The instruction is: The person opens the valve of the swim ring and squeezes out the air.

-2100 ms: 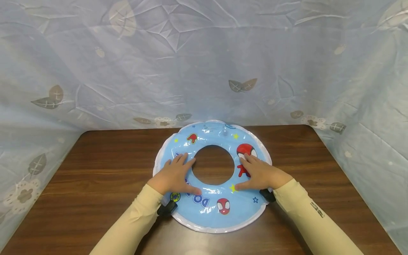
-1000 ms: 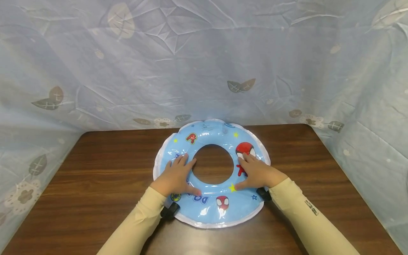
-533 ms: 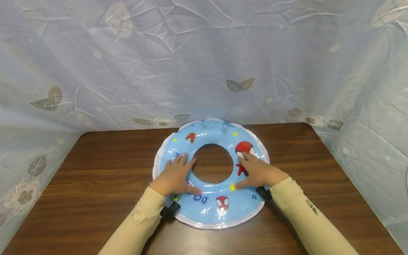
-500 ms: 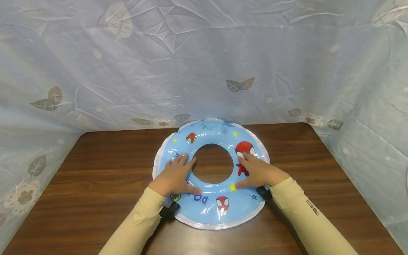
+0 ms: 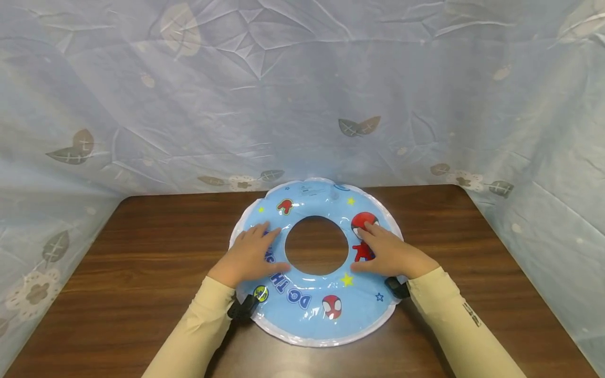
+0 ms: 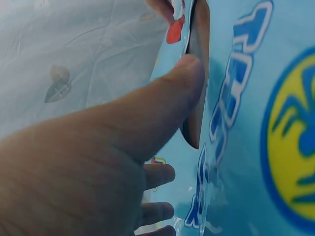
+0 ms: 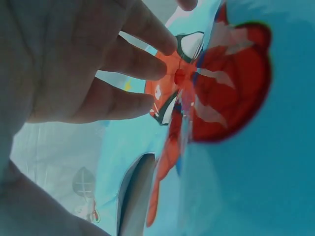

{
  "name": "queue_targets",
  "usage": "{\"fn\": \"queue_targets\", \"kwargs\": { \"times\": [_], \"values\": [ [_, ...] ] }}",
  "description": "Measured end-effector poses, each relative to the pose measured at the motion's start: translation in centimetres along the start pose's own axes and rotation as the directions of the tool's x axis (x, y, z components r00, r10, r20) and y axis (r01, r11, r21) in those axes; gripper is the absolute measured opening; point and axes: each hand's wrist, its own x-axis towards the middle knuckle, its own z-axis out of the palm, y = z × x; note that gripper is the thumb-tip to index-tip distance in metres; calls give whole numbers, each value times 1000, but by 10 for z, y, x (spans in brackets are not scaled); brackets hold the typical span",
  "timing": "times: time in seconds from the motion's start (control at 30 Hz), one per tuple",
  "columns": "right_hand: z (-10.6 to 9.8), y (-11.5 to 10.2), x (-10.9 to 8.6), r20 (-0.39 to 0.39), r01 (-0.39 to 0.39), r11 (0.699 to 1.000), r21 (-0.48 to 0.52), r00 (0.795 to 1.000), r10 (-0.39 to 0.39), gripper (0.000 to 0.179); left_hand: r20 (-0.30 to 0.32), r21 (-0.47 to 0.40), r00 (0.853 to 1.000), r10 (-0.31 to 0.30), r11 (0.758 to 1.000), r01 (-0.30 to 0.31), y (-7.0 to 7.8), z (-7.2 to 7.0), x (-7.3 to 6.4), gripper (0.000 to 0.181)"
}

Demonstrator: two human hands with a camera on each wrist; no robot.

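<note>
A light blue inflatable swim ring with a white rim and red cartoon prints lies on the brown table, puffed with air. Over its left side my left hand spreads its fingers, thumb toward the hole. The left wrist view has that hand's thumb extended close over the ring's lettering. My right hand lies over the ring's right side, fingers spread across the printed red figure. In the right wrist view the right fingertips reach right at the red masked head print. Neither hand curls round anything.
The wooden table extends to both sides of the ring. A pale blue-grey curtain with leaf prints hangs behind it and at both sides. Black wrist straps sit under both cream sleeves.
My left hand has shifted left and slightly away from me, uncovering more of the ring's lettering. My right hand has moved slightly right. The ring stays in nearly the same place.
</note>
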Motion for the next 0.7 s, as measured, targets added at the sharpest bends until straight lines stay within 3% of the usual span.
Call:
{"fn": "queue_targets", "kwargs": {
  "times": [0.2, 0.5, 0.7],
  "values": [
    [0, 4, -1, 22, -10, 1000, -12, 1000, 10, 99, 14, 4, 999, -53, 999, 53, -5, -5, -3, 93],
    [-1, 5, 0, 76, -67, 998, -7, 995, 67, 101, 81, -17, 993, -84, 996, 85, -8, -4, -5, 100],
    [-2, 5, 0, 83, -65, 998, -10, 994, 66, 101, 100, -21, 990, -103, 994, 106, -6, -4, -4, 102]
  ]
}}
